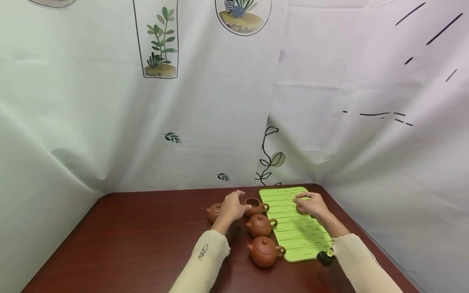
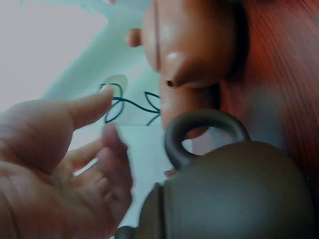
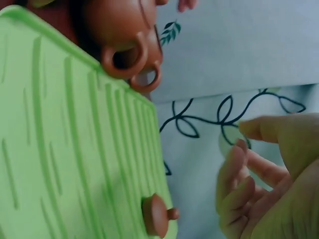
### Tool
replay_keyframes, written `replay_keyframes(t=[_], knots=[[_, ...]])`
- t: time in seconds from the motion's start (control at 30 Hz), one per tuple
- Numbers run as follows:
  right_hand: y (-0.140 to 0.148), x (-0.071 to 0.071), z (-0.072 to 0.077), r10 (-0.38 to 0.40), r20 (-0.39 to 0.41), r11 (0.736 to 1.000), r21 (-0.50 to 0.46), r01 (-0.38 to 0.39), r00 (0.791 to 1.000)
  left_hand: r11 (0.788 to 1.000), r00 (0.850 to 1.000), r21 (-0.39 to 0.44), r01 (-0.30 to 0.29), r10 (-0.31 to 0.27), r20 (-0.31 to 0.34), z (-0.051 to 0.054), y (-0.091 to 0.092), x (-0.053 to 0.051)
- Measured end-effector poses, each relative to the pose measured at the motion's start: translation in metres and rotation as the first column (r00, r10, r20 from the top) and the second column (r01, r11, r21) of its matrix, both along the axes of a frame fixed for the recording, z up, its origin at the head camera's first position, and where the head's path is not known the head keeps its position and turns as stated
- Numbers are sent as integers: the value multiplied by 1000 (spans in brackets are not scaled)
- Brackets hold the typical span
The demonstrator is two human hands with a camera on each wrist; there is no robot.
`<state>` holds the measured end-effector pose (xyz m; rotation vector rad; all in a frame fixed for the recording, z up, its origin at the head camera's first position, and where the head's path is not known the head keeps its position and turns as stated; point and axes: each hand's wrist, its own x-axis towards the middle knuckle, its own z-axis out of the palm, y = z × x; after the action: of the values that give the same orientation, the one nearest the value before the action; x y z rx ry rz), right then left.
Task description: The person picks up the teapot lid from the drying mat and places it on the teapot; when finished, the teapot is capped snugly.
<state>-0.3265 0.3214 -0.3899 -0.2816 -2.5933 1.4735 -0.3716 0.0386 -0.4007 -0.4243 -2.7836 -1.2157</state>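
My left hand (image 1: 234,206) hovers among clay teapots, its fingers spread and holding nothing. Just right of it stands a lidless teapot (image 1: 253,207). Two lidded teapots follow toward the front, a middle one (image 1: 259,226) and a front one (image 1: 264,253). Another reddish-brown teapot (image 1: 213,212) is partly hidden behind the left hand. A dark teapot (image 2: 239,194) with a ring handle is close below that hand in the left wrist view. My right hand (image 1: 312,205), fingers loosely bent and gripping nothing, is above the green mat (image 1: 289,232). A small lid (image 3: 156,216) lies knob up on the mat.
The dark red wooden table (image 1: 139,240) extends to the left. A pale printed cloth (image 1: 220,106) hangs behind and beside it. Near the right sleeve sits a small black object (image 1: 324,258) with a yellow-white detail; its kind is unclear.
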Motion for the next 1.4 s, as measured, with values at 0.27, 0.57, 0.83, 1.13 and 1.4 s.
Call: replay_keyframes(t=[0.27,0.57,0.83,1.13,1.4], knots=[[9,-10,-14,-107,-7,992,68,107,994,999,999,8,-34,34,8,-7,3,-11],[29,-18,-31,-147,32,988,47,146,989,998,998,14,-64,65,-11,-22,12,-16],[34,-21,-40,-159,41,984,89,155,986,999,999,28,-32,32,8,-27,16,-17],[38,-23,-46,-164,35,975,158,156,986,999,999,15,-39,39,17,-28,17,-18],[39,-26,-51,-149,42,974,178,139,988,999,999,-18,-27,27,44,-29,18,-20]])
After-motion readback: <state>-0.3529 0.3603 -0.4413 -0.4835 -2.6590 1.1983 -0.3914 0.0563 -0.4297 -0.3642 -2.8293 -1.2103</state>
